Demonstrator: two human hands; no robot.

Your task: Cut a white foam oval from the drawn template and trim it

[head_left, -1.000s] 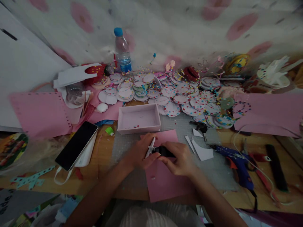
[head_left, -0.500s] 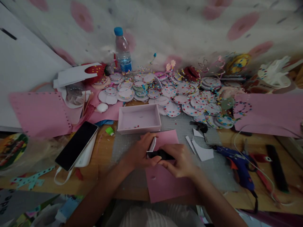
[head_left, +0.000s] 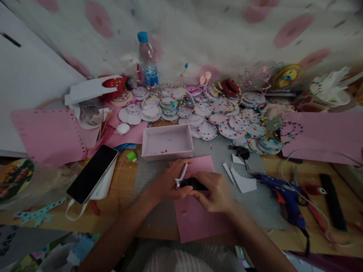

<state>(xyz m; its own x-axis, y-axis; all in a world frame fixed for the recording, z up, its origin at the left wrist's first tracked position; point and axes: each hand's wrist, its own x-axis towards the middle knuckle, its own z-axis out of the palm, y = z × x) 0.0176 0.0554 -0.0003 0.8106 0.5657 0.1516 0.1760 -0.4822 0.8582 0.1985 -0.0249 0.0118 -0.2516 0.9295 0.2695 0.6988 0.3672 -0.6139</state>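
Both hands unchanged: left hand still pinches white strip, now tilted; right hand clamped on black tool.

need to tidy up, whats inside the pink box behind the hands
The pink box holds only a few tiny coloured specks on its floor. Its near wall hides the front strip of the floor.

A wooden table carries a grey mat at its middle. On the mat lie a pink sheet, a shallow pink box and white paper scraps. Toward the far edge spreads a heap of confetti-dotted paper discs, with a water bottle behind. A phone lies toward the left edge, a blue glue gun toward the right edge.
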